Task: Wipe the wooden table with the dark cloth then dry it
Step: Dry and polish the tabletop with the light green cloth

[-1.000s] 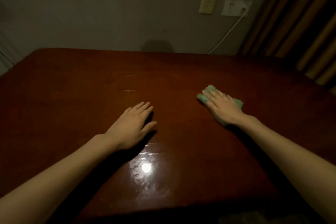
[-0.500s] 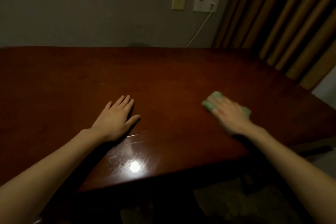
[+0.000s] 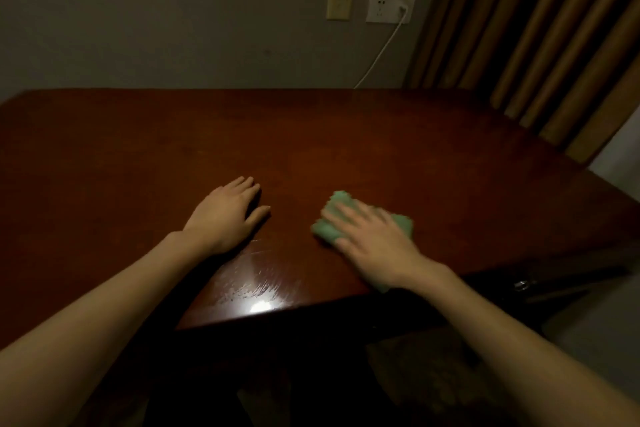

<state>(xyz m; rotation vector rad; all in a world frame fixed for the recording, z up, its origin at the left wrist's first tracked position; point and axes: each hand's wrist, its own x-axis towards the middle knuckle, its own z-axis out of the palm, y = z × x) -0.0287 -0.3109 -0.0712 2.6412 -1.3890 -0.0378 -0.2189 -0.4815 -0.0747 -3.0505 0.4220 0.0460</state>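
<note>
Both hands lie flat: right hand (image 3: 375, 246) presses the soft, light green cloth (image 3: 329, 227) beneath its palm; left hand (image 3: 225, 215) rests beside it on the reddish wooden table (image 3: 381, 135).

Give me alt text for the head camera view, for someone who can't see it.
A person's right hand presses a green cloth flat on a dark wooden table, near its front edge. The left hand rests flat beside it, apart from the cloth.

Your right hand (image 3: 372, 246) presses flat, fingers straight, on a green cloth (image 3: 330, 224) near the front edge of the dark wooden counter (image 3: 381, 149). Your left hand (image 3: 227, 215) rests palm-down just beside it, while a bright glare (image 3: 258, 305) shines at the counter's edge.
</note>
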